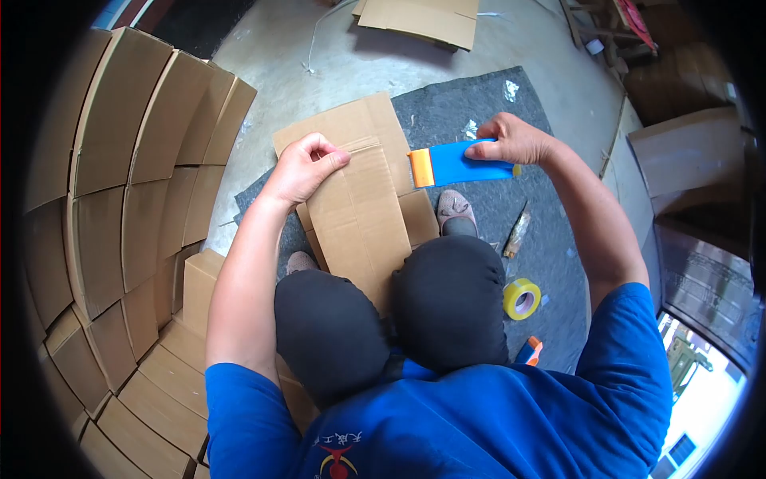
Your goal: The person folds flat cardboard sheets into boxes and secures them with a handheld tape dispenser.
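Note:
Between my knees stands a brown cardboard box [361, 215], a long closed panel facing up and wider flaps [343, 120] spread behind it. My left hand [307, 169] is closed at the panel's far left corner, thumb and fingers pinched on its edge. To the right, my right hand [511, 144] grips a blue tape dispenser [463, 163] with an orange front end. That orange end points left and is held slightly apart from the box's right side. The tape roll inside the dispenser is mostly hidden.
Stacked cardboard boxes [120, 184] form a wall on the left. On the dark mat [550, 239] lie a yellow tape roll [522, 299], a knife-like tool [517, 231] and another blue-and-orange dispenser [529, 351]. Flattened cardboard [423, 20] lies at the back.

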{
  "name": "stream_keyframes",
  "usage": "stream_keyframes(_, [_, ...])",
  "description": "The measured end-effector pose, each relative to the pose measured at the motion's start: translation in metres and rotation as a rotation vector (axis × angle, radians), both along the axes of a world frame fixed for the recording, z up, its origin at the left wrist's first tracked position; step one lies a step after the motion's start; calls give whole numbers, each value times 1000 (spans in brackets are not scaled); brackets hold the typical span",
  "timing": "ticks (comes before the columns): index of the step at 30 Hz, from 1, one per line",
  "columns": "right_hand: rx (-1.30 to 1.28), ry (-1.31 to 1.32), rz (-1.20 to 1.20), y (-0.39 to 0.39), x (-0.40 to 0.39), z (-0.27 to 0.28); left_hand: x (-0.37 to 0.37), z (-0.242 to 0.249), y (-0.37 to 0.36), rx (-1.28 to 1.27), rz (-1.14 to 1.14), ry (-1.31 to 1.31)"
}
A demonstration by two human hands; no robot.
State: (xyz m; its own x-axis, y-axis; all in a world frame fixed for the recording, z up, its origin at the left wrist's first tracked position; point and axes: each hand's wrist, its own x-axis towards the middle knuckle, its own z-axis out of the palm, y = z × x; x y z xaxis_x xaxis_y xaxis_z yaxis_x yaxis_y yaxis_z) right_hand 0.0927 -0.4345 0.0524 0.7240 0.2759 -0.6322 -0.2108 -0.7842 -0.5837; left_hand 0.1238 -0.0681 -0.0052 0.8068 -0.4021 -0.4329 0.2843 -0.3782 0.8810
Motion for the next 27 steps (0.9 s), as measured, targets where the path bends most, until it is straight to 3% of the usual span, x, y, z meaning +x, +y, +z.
stream_keyframes(4, [-133, -46, 69, 45, 6, 28, -3, 2, -1, 3, 18, 3])
stream_keyframes(7, [-454, -40, 184, 78, 11, 62, -2, -1, 0, -11, 24, 10])
stream_keyframes(10, [-588, -128, 340, 120, 6, 81, -2, -2, 0, 1, 14, -3])
stream_keyframes(13, [-688, -165, 523, 136, -10, 35, -8, -6, 1, -25, 113, -67])
stream_keyframes(15, [-659, -167, 389, 133, -19, 23, -23, -26, 8, -112, 303, -193])
stream_keyframes(17, [-677, -246, 342, 134, -29, 1, -33, -38, 19, -267, 575, -75])
stream_keyframes(18, [-667, -232, 337, 137, -37, -6, -32, -39, 24, -182, 614, 22])
stream_keyframes(21, [-722, -531, 548, 149, -48, -21, -43, -43, 12, -309, 671, 392])
stream_keyframes(24, [-685, -526, 557, 148, -49, -49, -48, -61, 13, -366, 754, 411])
stream_keyframes(25, [-678, -534, 554, 150, -49, -52, -48, -87, 20, -322, 716, 369])
stream_keyframes(26, [-664, -440, 566, 152, -49, -54, -47, -107, 26, -281, 677, 327])
stream_keyframes(27, [-653, -347, 581, 153, -49, -56, -47, -95, 21, -259, 677, 398])
